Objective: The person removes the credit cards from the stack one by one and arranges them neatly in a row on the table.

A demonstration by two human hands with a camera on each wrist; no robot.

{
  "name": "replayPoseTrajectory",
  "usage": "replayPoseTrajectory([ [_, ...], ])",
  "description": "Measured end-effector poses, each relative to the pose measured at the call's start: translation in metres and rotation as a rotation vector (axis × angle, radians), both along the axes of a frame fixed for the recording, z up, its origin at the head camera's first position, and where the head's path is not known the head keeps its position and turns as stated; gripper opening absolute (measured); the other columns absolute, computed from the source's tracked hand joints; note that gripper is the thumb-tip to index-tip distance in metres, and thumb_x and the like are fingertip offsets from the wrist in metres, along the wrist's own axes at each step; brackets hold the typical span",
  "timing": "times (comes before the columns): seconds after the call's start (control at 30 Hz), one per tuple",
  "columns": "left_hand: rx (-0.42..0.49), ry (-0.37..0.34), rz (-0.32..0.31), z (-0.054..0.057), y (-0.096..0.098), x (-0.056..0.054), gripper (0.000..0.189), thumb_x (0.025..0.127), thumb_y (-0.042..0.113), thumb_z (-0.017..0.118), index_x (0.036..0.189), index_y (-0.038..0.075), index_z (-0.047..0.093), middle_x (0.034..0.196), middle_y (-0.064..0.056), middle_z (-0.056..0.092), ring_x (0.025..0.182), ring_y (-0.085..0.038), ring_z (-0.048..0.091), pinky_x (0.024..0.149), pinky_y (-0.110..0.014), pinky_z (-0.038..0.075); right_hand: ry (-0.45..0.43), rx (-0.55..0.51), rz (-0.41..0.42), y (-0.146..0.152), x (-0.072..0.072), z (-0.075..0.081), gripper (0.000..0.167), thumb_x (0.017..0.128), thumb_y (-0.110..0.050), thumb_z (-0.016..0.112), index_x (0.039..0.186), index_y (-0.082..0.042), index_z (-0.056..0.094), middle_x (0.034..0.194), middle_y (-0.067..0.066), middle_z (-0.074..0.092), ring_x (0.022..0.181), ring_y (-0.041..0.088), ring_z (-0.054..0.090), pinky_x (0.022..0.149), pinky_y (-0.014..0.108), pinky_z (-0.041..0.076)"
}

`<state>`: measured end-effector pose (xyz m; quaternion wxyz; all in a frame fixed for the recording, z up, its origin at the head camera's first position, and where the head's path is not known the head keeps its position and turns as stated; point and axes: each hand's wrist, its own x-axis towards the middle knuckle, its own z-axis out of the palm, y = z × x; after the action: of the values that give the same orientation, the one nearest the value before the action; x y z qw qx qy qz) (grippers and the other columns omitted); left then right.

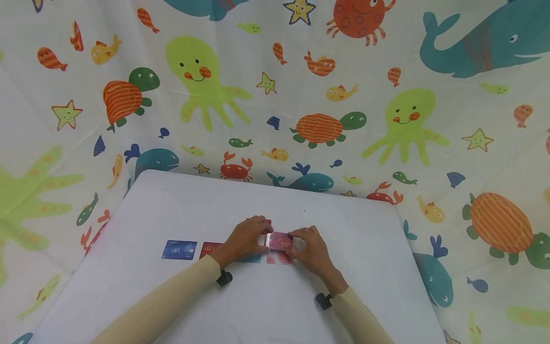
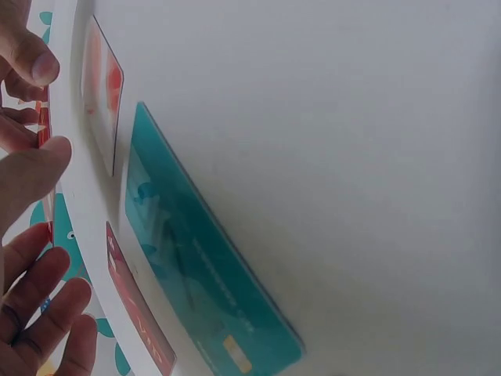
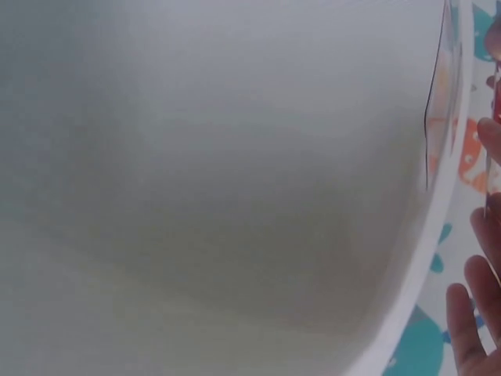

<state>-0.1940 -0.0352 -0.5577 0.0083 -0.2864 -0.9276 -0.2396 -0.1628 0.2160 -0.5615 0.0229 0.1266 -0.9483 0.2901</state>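
Note:
A shiny pinkish-red VIP card (image 1: 280, 242) is held up over the white table between both hands, its lettering upside down in the head view. My left hand (image 1: 246, 238) pinches its left end between thumb and fingers. At the opposite end, my right hand (image 1: 313, 251) grips the card the same way. Below it lies a pink-and-white card (image 1: 278, 258), partly covered in the head view. A teal card (image 2: 203, 258) lies under the left forearm side, beside a dark red VIP card (image 2: 141, 301). Another red card (image 1: 268, 222) shows behind the left fingers, mostly hidden.
A blue VIP card (image 1: 179, 250) lies at the left end of the row. The white table (image 1: 343, 229) has rounded far corners. Behind it hangs a curtain (image 1: 266, 100) printed with sea animals. Each wrist carries a small black camera (image 1: 224, 278).

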Motion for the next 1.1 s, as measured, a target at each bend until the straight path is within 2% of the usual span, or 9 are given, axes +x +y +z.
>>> replayPoseTrajectory([
  [0.37, -0.009, 0.006, -0.005, -0.002, 0.006, 0.004, 0.054, 0.079, 0.044, 0.094, 0.125, 0.022, 0.076, 0.127, 0.003, 0.075, 0.121, -0.017, 0.069, 0.104, -0.042, 0.06, 0.006, 0.015, -0.005, 0.008, 0.005, -0.004, 0.048, 0.081, -0.029, 0.095, 0.125, -0.021, 0.079, 0.124, -0.002, 0.076, 0.114, 0.016, 0.057, 0.1, 0.042, 0.06],
  [0.63, 0.015, -0.018, 0.003, 0.001, 0.01, 0.009, 0.054, 0.079, 0.041, 0.094, 0.126, 0.022, 0.076, 0.141, -0.005, 0.071, 0.136, -0.028, 0.064, 0.109, -0.053, 0.056, -0.006, 0.012, -0.023, 0.012, 0.009, -0.003, 0.048, 0.08, -0.028, 0.096, 0.125, -0.023, 0.079, 0.124, -0.003, 0.076, 0.115, 0.016, 0.057, 0.101, 0.043, 0.059],
  [0.87, 0.017, -0.023, 0.014, 0.0, 0.015, 0.012, 0.054, 0.078, 0.042, 0.094, 0.125, 0.023, 0.076, 0.126, 0.002, 0.074, 0.123, -0.017, 0.068, 0.104, -0.045, 0.06, 0.009, 0.031, -0.027, 0.017, 0.011, -0.007, 0.048, 0.08, -0.028, 0.096, 0.124, -0.023, 0.079, 0.122, -0.005, 0.076, 0.111, 0.014, 0.056, 0.098, 0.041, 0.059],
  [1.1, 0.027, 0.007, 0.002, -0.001, 0.019, 0.014, 0.054, 0.078, 0.043, 0.095, 0.124, 0.024, 0.076, 0.117, 0.006, 0.072, 0.113, -0.012, 0.068, 0.099, -0.037, 0.062, -0.011, 0.025, -0.039, 0.022, 0.014, -0.008, 0.049, 0.08, -0.03, 0.096, 0.125, -0.024, 0.078, 0.122, -0.006, 0.075, 0.111, 0.012, 0.055, 0.099, 0.039, 0.059],
])
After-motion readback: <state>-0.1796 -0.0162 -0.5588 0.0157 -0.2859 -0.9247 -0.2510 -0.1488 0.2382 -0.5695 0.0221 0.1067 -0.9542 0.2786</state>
